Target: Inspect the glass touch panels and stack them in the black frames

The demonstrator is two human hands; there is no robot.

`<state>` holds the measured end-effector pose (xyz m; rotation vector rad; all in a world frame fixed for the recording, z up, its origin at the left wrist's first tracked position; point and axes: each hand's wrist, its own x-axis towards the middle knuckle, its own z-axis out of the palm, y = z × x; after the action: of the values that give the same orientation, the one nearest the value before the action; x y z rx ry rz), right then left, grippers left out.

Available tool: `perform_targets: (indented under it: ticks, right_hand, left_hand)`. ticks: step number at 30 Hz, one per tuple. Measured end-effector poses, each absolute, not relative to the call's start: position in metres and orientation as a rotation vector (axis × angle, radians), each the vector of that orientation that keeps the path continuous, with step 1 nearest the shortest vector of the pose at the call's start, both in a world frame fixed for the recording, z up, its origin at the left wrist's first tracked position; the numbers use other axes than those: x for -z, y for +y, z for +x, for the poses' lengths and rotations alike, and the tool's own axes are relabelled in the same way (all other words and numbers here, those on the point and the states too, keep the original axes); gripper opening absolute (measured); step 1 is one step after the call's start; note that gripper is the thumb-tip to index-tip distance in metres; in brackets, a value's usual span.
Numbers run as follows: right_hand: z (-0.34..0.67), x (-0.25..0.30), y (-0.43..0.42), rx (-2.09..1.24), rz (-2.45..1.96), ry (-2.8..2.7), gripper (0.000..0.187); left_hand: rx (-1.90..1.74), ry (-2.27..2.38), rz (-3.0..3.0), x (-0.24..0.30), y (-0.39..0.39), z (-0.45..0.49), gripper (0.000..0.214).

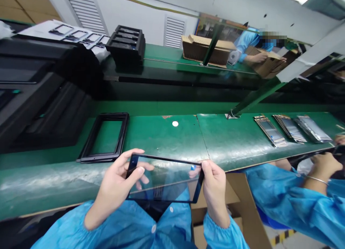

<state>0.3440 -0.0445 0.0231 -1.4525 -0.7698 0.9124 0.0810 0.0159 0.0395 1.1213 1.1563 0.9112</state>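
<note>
I hold a thin clear glass panel with a dark border (164, 179) flat in front of me, over my lap and the near edge of the green bench (167, 137). My left hand (118, 180) pinches its left short edge, thumb on top and fingers showing through the glass. My right hand (214, 186) grips the right short edge. A small blue tab sits near the panel's right corner. A black rectangular frame (105, 137) lies on the bench just beyond my left hand.
Black trays are stacked at the left (40, 94) and on the far shelf (126, 44). Three piles of panels (291, 128) lie at the right. A co-worker's blue sleeve and hand (323, 166) are at my right; another person handles cardboard boxes (205, 49) behind.
</note>
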Motion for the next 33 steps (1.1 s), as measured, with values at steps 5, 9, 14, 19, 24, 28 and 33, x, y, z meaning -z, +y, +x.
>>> perform_targets:
  ticks: [5,9,14,19,24,28,33]
  right_hand:
    - [0.345,-0.024,-0.052,-0.980,-1.357,-0.737,0.035]
    - [0.342,-0.033,-0.060,-0.925,-1.419,-0.816,0.027]
    - [0.336,-0.037,-0.068,-0.885,-1.457,-0.878,0.024]
    - [0.335,-0.037,-0.069,-0.878,-1.474,-0.805,0.027]
    - [0.330,-0.038,-0.064,-0.950,-1.465,-0.791,0.027]
    - [0.323,-0.036,-0.057,-1.107,-1.405,-0.980,0.035]
    - [0.334,-0.026,-0.050,-1.182,-1.317,-0.820,0.044]
  left_hand:
    - [-0.942,1.216,1.172,-0.040,0.014,0.084,0.046]
    - [-1.014,1.272,1.749,-0.047,0.027,0.086,0.049]
    - [-0.803,0.914,2.350,-0.060,0.047,0.089,0.019]
    - [-0.836,0.773,2.461,-0.064,0.049,0.088,0.018]
    - [-0.722,0.763,2.626,-0.069,0.039,0.095,0.030]
    - [-0.483,0.756,2.379,-0.070,0.035,0.112,0.034]
    - [-0.498,0.841,1.531,-0.060,0.033,0.112,0.036]
